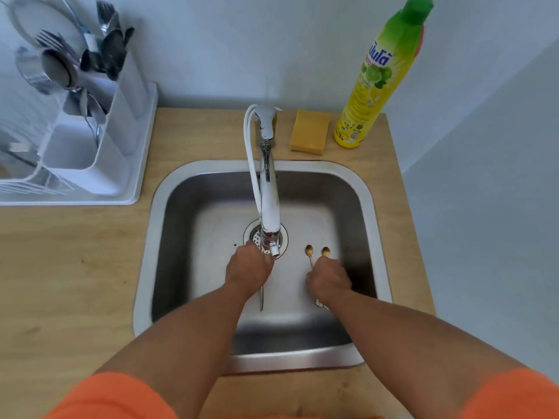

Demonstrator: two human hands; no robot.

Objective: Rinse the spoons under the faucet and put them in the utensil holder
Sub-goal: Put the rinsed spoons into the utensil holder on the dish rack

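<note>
Beyond right hand (pixel 328 281) — two spoons (pixel 317 252)

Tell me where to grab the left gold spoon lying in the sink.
Pinch the left gold spoon by its thin handle, from above at the near end. It lies flat, bowl toward the faucet, its handle running under the right hand.

We see a sink (pixel 373 207) set in a countertop (pixel 75 267), the faucet (pixel 267 189) reaching over its drain. Behind it sit a sponge (pixel 310 131) and dish soap bottle (pixel 378 77); a utensil holder (pixel 99 140) stands left. Two small spoons (pixel 317 252) lie in the basin, right of the drain.
</note>
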